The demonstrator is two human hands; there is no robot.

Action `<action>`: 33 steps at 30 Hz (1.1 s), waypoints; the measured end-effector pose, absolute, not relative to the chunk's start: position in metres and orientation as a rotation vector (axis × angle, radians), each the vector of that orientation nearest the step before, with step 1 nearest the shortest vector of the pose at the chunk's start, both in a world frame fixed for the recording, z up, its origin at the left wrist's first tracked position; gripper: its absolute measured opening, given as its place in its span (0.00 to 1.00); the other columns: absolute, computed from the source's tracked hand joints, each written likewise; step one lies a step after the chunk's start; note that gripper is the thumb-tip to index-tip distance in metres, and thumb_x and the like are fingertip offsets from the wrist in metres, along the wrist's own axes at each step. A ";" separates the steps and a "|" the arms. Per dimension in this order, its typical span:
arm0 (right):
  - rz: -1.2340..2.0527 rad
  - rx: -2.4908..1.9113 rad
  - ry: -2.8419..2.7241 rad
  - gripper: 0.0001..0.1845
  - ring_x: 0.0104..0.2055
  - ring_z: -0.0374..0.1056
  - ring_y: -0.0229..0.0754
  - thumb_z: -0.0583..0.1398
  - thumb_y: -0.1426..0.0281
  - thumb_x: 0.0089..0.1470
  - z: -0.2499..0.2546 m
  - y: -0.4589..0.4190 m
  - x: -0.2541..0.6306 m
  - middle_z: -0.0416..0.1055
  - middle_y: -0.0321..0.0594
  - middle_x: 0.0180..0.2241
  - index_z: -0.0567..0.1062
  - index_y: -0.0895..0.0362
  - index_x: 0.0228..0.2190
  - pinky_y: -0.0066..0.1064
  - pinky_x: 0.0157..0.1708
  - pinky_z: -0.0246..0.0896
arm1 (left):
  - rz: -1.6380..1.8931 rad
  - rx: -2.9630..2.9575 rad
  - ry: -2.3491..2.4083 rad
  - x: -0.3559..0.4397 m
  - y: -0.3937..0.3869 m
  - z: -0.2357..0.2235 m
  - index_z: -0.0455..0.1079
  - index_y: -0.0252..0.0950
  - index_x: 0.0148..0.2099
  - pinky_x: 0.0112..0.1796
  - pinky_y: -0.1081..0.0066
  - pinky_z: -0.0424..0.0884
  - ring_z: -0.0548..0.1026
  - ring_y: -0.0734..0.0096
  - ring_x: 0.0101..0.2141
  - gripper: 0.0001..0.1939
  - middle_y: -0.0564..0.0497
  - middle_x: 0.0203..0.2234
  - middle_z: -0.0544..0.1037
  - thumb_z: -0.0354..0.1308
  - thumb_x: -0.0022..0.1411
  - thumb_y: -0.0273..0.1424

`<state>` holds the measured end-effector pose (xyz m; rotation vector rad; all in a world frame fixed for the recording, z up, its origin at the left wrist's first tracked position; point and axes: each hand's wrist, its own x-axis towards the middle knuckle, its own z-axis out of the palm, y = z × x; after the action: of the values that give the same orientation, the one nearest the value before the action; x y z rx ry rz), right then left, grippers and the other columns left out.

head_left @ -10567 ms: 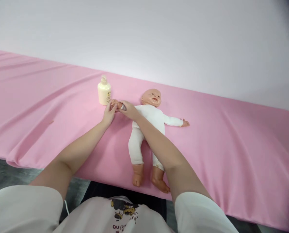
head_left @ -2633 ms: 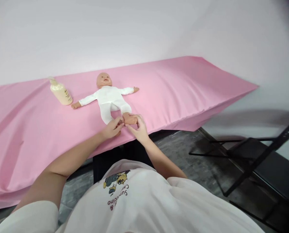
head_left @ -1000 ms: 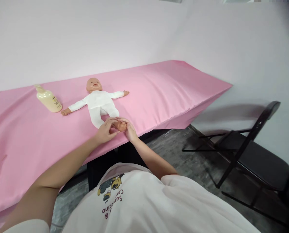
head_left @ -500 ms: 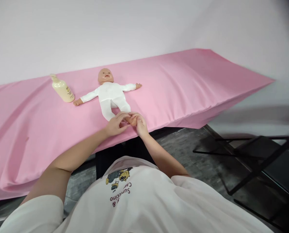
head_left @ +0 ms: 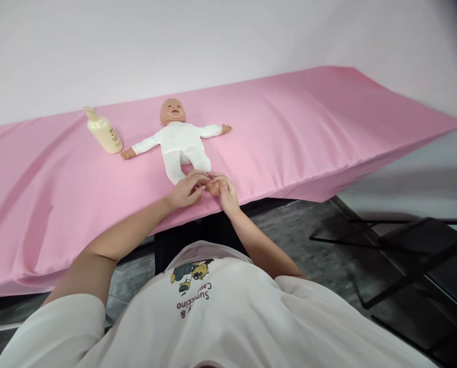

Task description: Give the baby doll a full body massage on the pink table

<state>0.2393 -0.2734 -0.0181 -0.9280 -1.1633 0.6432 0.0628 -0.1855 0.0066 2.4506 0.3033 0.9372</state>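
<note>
One doll [head_left: 178, 138], foot [head_left: 214, 188] clasped in right hand [head_left: 228, 194], left hand [head_left: 185, 191] just beside, closed round its leg [head_left: 202, 162]; light, even pressure advisable.

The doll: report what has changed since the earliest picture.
The doll's hand beside the bottle was let go. The left hand and right hand moved to the foot farther from the bottle, the right holding it. The view swung right, showing a black chair. The doll stayed on its back, bottle nearby.
</note>
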 end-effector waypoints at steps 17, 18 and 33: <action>0.668 -0.923 -1.192 0.22 0.64 0.71 0.54 0.63 0.45 0.62 -0.013 -0.277 0.238 0.79 0.44 0.55 0.80 0.51 0.38 0.53 0.70 0.62 | 0.988 2.454 0.316 0.060 -0.184 0.003 0.66 0.39 0.61 0.50 0.55 0.80 0.76 0.55 0.55 0.20 0.37 0.58 0.73 0.51 0.75 0.44; 0.657 -0.921 -1.170 0.24 0.63 0.72 0.53 0.60 0.44 0.65 -0.014 -0.276 0.239 0.80 0.44 0.54 0.80 0.51 0.37 0.53 0.69 0.63 | 0.976 2.465 0.304 0.061 -0.185 0.003 0.65 0.39 0.61 0.50 0.54 0.81 0.76 0.54 0.56 0.20 0.37 0.58 0.73 0.53 0.74 0.43; 0.719 -0.887 -1.277 0.28 0.70 0.63 0.53 0.72 0.54 0.55 -0.018 -0.276 0.240 0.66 0.45 0.67 0.76 0.50 0.53 0.50 0.74 0.57 | 1.014 2.490 0.309 0.059 -0.182 0.003 0.66 0.40 0.61 0.54 0.54 0.79 0.73 0.56 0.60 0.16 0.38 0.59 0.71 0.49 0.74 0.32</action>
<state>0.2405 -0.2764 -0.0179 -0.8867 -1.2767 0.7194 0.0594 -0.1819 0.0034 2.4904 0.3087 1.0141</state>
